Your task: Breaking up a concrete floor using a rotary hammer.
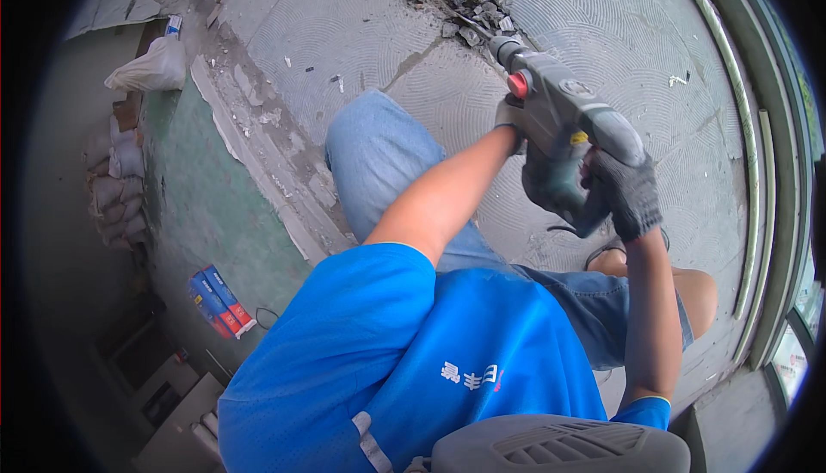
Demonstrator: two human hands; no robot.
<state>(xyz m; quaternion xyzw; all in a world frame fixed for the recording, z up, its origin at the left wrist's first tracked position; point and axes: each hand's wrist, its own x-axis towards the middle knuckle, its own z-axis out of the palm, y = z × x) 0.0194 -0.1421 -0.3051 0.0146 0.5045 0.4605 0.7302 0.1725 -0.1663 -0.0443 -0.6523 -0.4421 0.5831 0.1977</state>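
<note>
Right hand (pixel 628 193) grips the grey drill (pixel 559 98) at three o'clock; the left hand (pixel 509 118) touches its side, closure unclear. The bit (pixel 475 27) reaches rubble (pixel 482 6) at twelve o'clock.

Daylight from right-side window (pixel 802 86); left side dim; fisheye-bent edges; 4 corners black.
</note>
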